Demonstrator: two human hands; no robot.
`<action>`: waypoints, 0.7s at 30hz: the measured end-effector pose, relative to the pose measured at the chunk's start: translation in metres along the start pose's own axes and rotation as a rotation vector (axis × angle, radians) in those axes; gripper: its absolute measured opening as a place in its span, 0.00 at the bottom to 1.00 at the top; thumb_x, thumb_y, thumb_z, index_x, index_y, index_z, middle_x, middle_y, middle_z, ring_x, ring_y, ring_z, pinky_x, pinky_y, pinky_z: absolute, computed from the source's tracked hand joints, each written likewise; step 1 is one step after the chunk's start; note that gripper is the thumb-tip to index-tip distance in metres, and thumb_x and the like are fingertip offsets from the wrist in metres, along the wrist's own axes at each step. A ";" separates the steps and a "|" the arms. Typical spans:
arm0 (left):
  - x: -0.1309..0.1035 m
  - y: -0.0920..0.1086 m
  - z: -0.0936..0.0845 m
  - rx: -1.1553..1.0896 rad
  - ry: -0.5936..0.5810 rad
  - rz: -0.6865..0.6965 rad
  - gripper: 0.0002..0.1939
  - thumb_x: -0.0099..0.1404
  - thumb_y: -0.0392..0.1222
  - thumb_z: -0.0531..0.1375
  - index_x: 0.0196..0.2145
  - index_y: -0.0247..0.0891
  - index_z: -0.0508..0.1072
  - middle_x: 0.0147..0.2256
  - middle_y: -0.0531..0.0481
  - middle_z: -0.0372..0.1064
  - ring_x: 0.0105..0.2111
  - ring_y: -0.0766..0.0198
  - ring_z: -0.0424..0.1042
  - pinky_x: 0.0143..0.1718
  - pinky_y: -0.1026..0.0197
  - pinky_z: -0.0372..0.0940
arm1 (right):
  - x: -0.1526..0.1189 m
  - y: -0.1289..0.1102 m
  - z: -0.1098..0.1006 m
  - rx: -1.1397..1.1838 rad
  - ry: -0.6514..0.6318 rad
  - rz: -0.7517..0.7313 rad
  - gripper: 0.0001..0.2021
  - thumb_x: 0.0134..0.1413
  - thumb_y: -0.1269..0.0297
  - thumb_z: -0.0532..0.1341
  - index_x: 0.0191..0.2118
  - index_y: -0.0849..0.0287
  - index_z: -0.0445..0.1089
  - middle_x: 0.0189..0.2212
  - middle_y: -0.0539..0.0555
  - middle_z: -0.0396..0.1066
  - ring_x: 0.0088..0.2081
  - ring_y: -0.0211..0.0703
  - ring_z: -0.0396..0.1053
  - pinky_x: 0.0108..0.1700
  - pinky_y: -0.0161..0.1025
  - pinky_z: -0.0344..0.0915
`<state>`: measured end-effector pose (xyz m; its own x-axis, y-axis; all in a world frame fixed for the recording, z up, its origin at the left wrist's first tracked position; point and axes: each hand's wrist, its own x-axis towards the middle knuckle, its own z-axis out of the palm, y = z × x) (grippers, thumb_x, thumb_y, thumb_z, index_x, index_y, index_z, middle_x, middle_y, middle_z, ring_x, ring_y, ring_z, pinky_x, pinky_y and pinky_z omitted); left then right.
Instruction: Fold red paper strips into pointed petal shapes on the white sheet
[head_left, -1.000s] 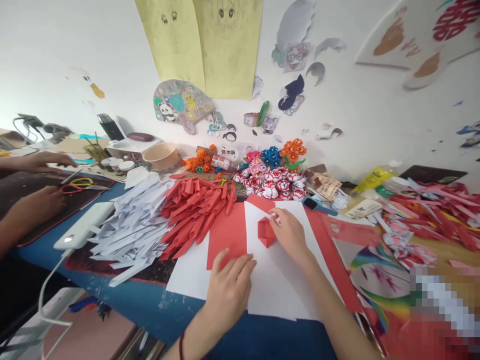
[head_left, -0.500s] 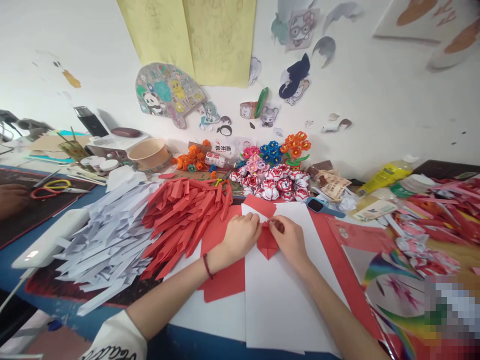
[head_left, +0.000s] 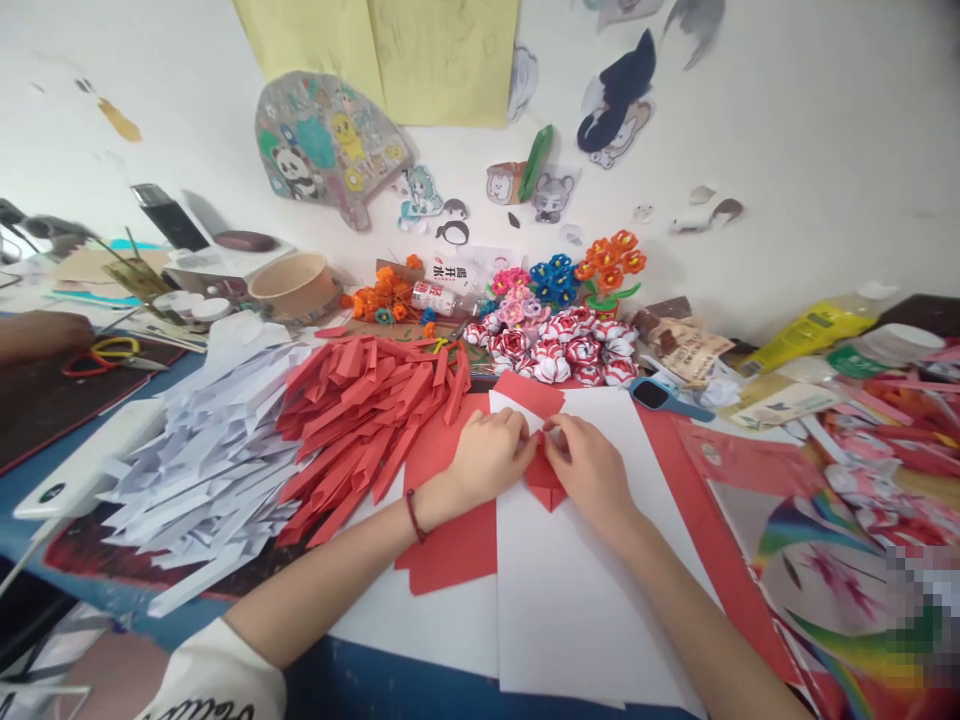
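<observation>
Between my two hands is a small piece of folded red paper (head_left: 546, 488), its lower end pointed and creased down the middle. My left hand (head_left: 491, 452) pinches its upper left side with curled fingers. On the other side my right hand (head_left: 589, 462) grips the upper right, thumb and fingertips pressed together. The paper's top is partly covered by the fingers. Beneath lie white sheets (head_left: 577, 610) over red sheets (head_left: 454, 550). Left of my hands spreads a heap of folded red paper strips (head_left: 367, 420), beside a pile of folded white paper strips (head_left: 217, 470).
Red-and-white paper flowers (head_left: 570, 345) stand behind my hands, near a blue smartwatch (head_left: 660, 394). A yellow bottle (head_left: 810, 330) lies at the right by a clear plastic packet (head_left: 750, 500). At far left, another person's hand (head_left: 45, 335) is near scissors (head_left: 112, 358); a white power strip-like box (head_left: 90, 460) sits closer.
My fingers have shifted slightly along the upper edge of the folded red paper, still holding it. The camera view has tilted a little downward. The other person's hand at left has moved.
</observation>
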<state>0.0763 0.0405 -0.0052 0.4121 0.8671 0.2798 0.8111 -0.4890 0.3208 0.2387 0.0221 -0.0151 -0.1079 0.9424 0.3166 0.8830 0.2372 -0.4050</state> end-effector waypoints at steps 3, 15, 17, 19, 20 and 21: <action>0.000 0.001 0.000 -0.067 0.000 -0.021 0.06 0.66 0.41 0.55 0.32 0.38 0.67 0.33 0.50 0.72 0.33 0.61 0.70 0.37 0.58 0.55 | -0.001 -0.003 -0.001 -0.026 -0.011 -0.018 0.09 0.58 0.69 0.53 0.42 0.56 0.67 0.34 0.53 0.70 0.37 0.45 0.67 0.38 0.39 0.59; -0.004 0.003 -0.001 -0.194 0.029 0.053 0.05 0.68 0.39 0.52 0.34 0.38 0.66 0.35 0.49 0.70 0.38 0.61 0.67 0.39 0.59 0.58 | -0.001 0.004 -0.020 0.122 -0.082 -0.191 0.05 0.59 0.68 0.55 0.34 0.55 0.68 0.34 0.54 0.69 0.39 0.46 0.65 0.42 0.42 0.61; -0.005 0.002 -0.003 -0.234 0.032 0.039 0.05 0.68 0.39 0.53 0.35 0.38 0.67 0.36 0.49 0.70 0.38 0.61 0.68 0.40 0.59 0.58 | -0.001 0.005 -0.019 0.187 -0.039 -0.136 0.05 0.58 0.67 0.56 0.32 0.56 0.68 0.33 0.53 0.69 0.37 0.45 0.66 0.40 0.40 0.61; -0.004 0.000 -0.005 -0.281 0.046 0.002 0.03 0.67 0.39 0.55 0.36 0.38 0.67 0.36 0.50 0.71 0.38 0.61 0.69 0.41 0.58 0.59 | -0.001 0.007 -0.018 0.233 0.019 -0.060 0.05 0.57 0.67 0.56 0.32 0.56 0.68 0.31 0.52 0.70 0.35 0.43 0.66 0.38 0.39 0.61; -0.004 -0.001 -0.006 -0.308 0.051 -0.020 0.03 0.66 0.39 0.56 0.36 0.39 0.68 0.36 0.51 0.72 0.38 0.62 0.69 0.41 0.59 0.59 | -0.001 0.008 -0.018 0.246 0.048 -0.017 0.05 0.57 0.66 0.56 0.32 0.57 0.68 0.31 0.52 0.70 0.34 0.43 0.67 0.37 0.39 0.61; -0.004 -0.003 -0.007 -0.340 0.047 -0.042 0.03 0.65 0.40 0.57 0.37 0.39 0.68 0.35 0.51 0.72 0.37 0.62 0.70 0.41 0.59 0.60 | -0.001 0.009 -0.018 0.256 0.072 0.028 0.06 0.56 0.66 0.56 0.32 0.57 0.69 0.30 0.52 0.71 0.33 0.42 0.67 0.36 0.38 0.61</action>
<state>0.0698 0.0379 -0.0007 0.3554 0.8857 0.2987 0.6388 -0.4634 0.6142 0.2544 0.0188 -0.0039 -0.0443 0.9322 0.3592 0.7397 0.2722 -0.6155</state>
